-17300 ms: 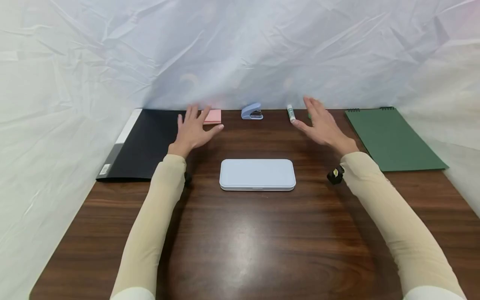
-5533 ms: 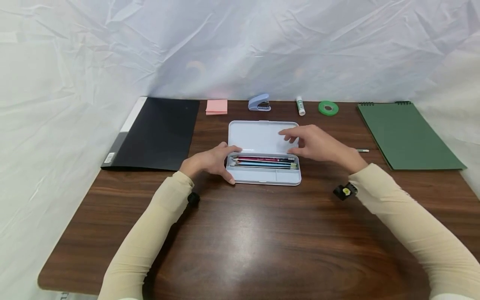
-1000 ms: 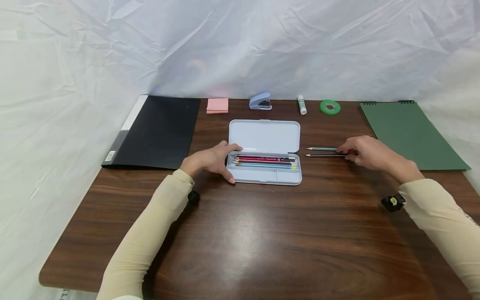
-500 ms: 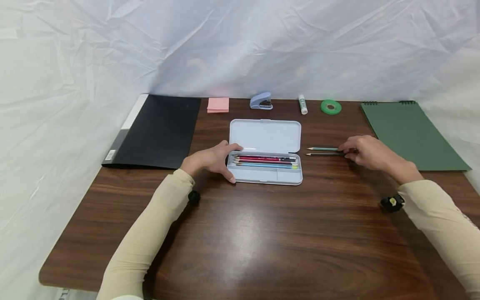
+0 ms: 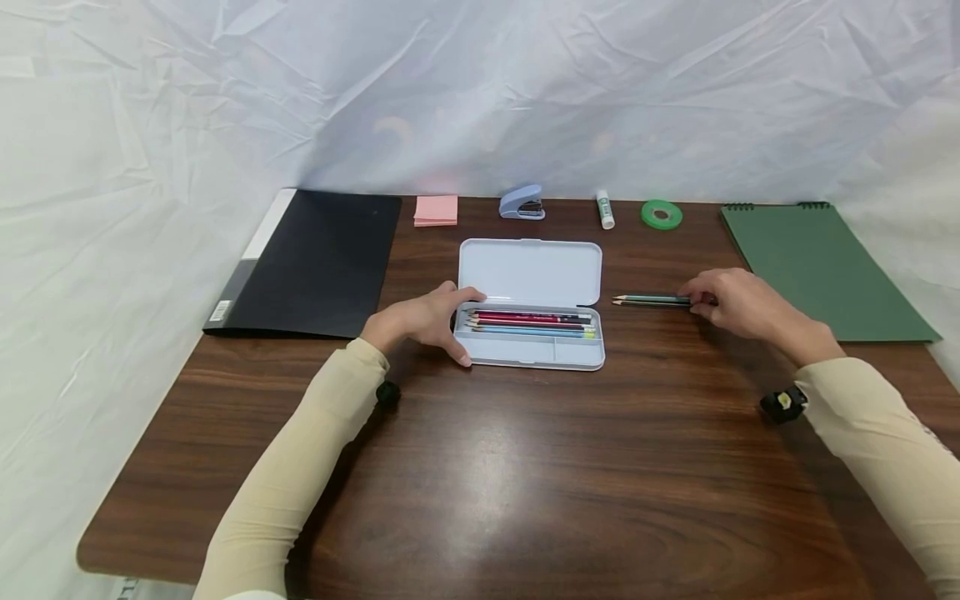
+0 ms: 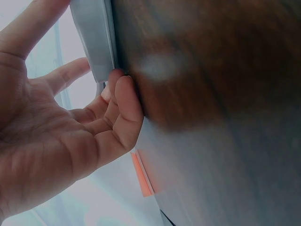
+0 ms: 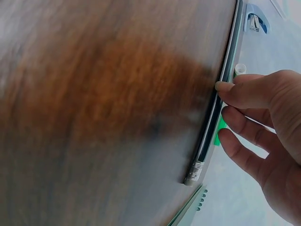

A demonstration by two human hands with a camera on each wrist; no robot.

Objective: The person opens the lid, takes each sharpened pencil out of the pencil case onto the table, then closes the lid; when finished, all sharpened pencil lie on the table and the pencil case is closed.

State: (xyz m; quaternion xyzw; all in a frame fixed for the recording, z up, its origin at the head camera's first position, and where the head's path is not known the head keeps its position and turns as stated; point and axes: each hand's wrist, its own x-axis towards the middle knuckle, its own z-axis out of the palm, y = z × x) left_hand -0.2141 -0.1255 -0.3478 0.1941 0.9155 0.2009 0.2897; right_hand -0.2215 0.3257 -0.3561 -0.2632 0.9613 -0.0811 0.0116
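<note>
Two pencils (image 5: 651,300) lie side by side on the bench (image 5: 480,467), just right of the open pencil case (image 5: 529,304), tips pointing at it. Half a second ago they lay slightly apart; now the right hand (image 5: 731,302) has nudged the dark one up against the teal one, so they touch along their length, judged as tidying a row of laid-out pencils. Its fingers (image 7: 240,96) are curled, tips resting on the eraser ends; whether they pinch or merely press the pencils cannot be told. The left hand (image 5: 423,321) has not shifted, thumb and fingers clasping the case's left end. Several more pencils (image 5: 531,322) remain in the tray.

Near of the pair the wood is bare to the front edge. Far of them sit a green tape roll (image 5: 662,214) and a glue stick (image 5: 603,208); the green notebook (image 5: 821,271) lies near the right hand, so room that way is tight.
</note>
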